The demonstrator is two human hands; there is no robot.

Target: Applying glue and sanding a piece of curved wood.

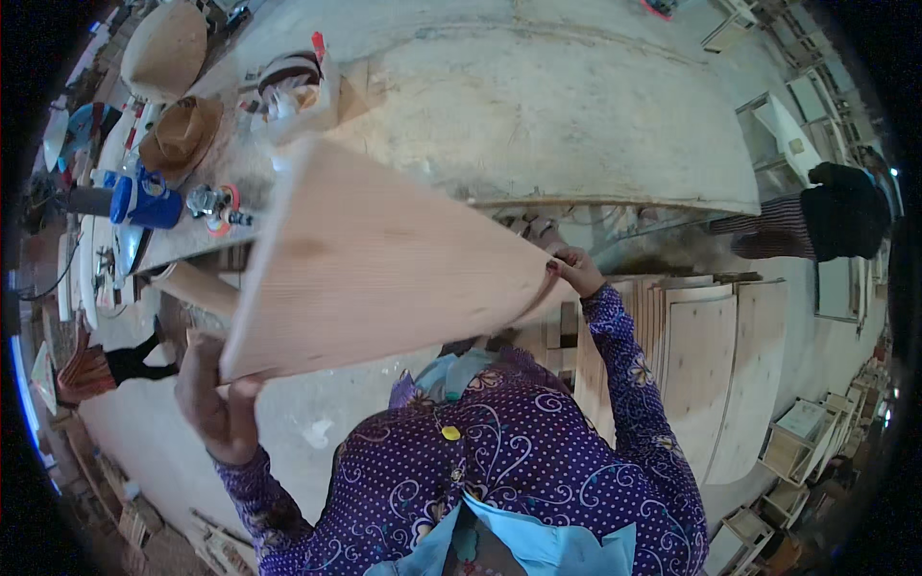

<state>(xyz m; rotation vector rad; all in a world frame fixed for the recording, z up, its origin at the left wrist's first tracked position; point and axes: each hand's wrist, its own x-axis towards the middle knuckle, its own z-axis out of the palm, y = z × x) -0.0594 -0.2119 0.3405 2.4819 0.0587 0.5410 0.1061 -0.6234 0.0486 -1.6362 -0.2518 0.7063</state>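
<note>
A thin, light-brown wooden panel is held up in front of my body, tilted above the floor and the near edge of the worktable. It looks like plywood with fine grain lines and a few darker spots; its left edge is blurred. My left hand grips the lower left corner, with the thumb showing along the bottom edge. At the opposite, right-hand end, my right hand pinches the panel's corner between thumb and fingers. The panel hides part of the worktable behind it.
Left on the table are an air sander, a blue jug, a brown hat and a box of supplies. Wooden panels stand stacked at right. One person is at far right, another at left.
</note>
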